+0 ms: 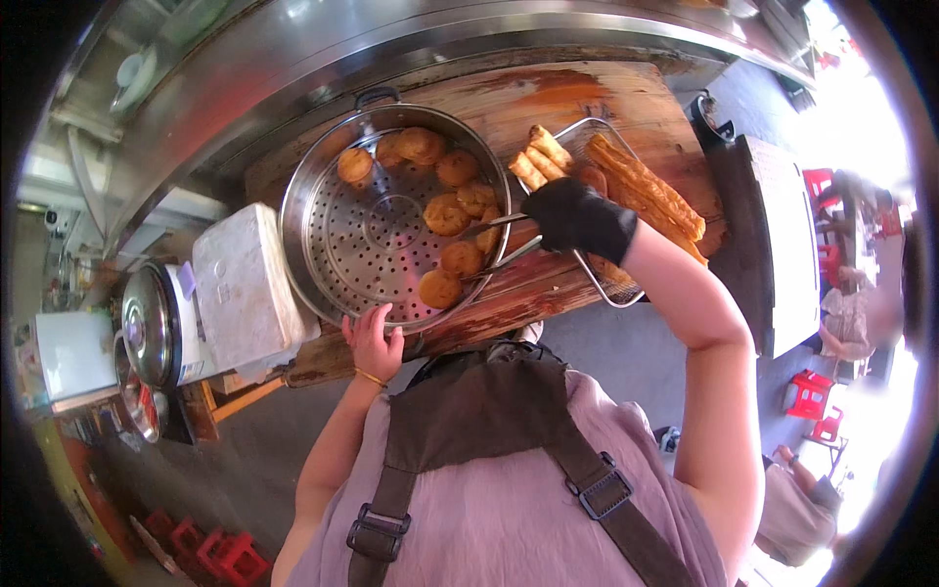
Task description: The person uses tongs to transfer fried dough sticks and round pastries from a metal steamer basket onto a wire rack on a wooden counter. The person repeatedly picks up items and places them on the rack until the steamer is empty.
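My left hand, bare with a yellow band at the wrist, has its fingers on the near rim of a large perforated steel steamer pan. Several round, golden fried cakes lie along the pan's right and far sides. In a black glove, my right hand grips metal tongs, whose arms reach over the right rim to the cakes. Whether the tongs hold a cake I cannot tell. Just beyond the glove, a wire basket carries long fried dough sticks and fried rolls.
Pan and basket stand on a wooden table. To the left are a white foam box and a lidded pot. A steel counter edge runs along the far side. Other people and red stools are at the right.
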The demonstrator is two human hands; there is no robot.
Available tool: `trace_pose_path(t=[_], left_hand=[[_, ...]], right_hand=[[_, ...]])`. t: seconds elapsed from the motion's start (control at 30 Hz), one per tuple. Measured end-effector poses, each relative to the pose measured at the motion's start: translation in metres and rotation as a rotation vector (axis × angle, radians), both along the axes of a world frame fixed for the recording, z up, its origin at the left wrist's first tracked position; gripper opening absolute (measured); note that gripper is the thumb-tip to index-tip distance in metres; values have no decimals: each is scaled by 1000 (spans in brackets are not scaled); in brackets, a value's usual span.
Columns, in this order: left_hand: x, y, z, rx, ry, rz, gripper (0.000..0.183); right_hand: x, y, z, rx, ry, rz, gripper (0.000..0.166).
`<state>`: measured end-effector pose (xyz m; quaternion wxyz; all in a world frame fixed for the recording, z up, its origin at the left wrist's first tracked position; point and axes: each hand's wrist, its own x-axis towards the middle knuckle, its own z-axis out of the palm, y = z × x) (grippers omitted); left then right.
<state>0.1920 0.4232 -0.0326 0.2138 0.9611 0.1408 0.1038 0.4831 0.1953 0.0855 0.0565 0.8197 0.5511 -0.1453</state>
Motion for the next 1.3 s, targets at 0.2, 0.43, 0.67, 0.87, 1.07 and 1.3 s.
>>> trace_pose_path(t=[0.2,0.43,0.67,0.87,1.07,1.3], left_hand=[[1,-1,2,-1,-43,36,42],[1,0,2,14,-16,20,30],[4,4,-4,83,135,-30,24],[-1,3,-3,76,126,4,24],[1,5,-4,57,114,-28,21],[2,5,-4,69,98,-27,18]], right_hand=[[11,94,14,-281,181,90,14],[19,139,-1,-585,392,116,20],[18,105,-106,-312,910,6,24],[1,105,-26,-511,606,-5,29],[19,93,-42,-582,511,52,27],[17,93,-57,-508,610,27,21]])
